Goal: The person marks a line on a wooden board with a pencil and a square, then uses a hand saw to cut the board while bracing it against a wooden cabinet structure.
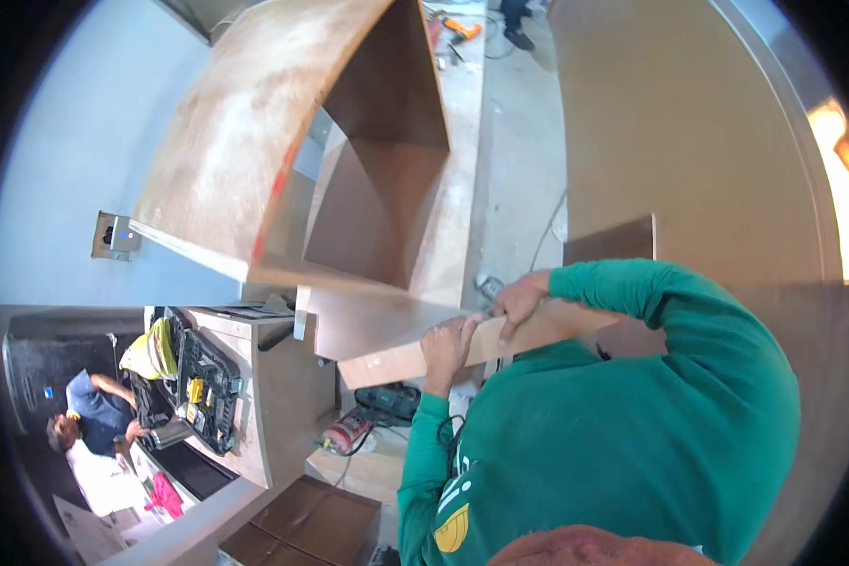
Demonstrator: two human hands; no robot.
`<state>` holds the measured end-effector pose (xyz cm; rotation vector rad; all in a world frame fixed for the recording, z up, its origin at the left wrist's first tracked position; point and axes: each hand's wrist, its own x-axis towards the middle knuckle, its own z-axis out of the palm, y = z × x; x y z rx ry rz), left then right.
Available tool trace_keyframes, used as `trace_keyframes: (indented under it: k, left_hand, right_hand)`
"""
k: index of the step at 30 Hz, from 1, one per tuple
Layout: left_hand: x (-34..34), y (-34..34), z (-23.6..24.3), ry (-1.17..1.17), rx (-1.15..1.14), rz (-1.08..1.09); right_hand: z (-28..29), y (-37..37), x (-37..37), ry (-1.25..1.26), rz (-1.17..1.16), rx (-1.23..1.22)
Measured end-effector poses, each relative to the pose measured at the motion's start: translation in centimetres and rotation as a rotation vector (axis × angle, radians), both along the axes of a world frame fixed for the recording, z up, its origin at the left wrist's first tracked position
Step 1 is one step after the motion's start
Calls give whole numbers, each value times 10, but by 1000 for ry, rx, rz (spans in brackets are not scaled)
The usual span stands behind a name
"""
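A pale wooden board lies across in front of my chest, its long edge facing me. My left hand grips it left of its middle, fingers over the top edge. Farther right, my right hand is closed on the same edge, thumb against the face. Both of my sleeves are green. Just beyond the right hand is a small grey metallic object, partly hidden, whose kind I cannot make out. An open wooden cabinet box stands beyond the board to the left, its hollow side facing right.
An open black tool case rests on a wooden unit at left. Below lies a red cylindrical item near cables. Another person is at far left. An orange power tool lies far ahead; a tan panel stands right.
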<state>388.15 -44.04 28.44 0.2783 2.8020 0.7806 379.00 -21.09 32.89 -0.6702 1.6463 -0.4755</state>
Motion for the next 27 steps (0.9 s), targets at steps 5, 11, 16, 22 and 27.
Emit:
trace_keyframes:
  k: [5,11,16,22,27]
  left_hand:
    - [62,-30,-12,28,104,-80]
    - [109,-48,-30,-16,185,-60]
    - [120,-40,-40,-77,201,-108]
    - [115,-39,-39,-137,197,-310]
    - [94,-40,-30,-172,281,-454]
  right_hand:
    - [-10,-27,80,234,-2,-49]
    - [6,-58,109,336,-16,23]
    - [-29,-39,159,432,-113,33]
    - [-10,-35,193,270,-360,55]
    - [-5,-37,216,326,-524,93]
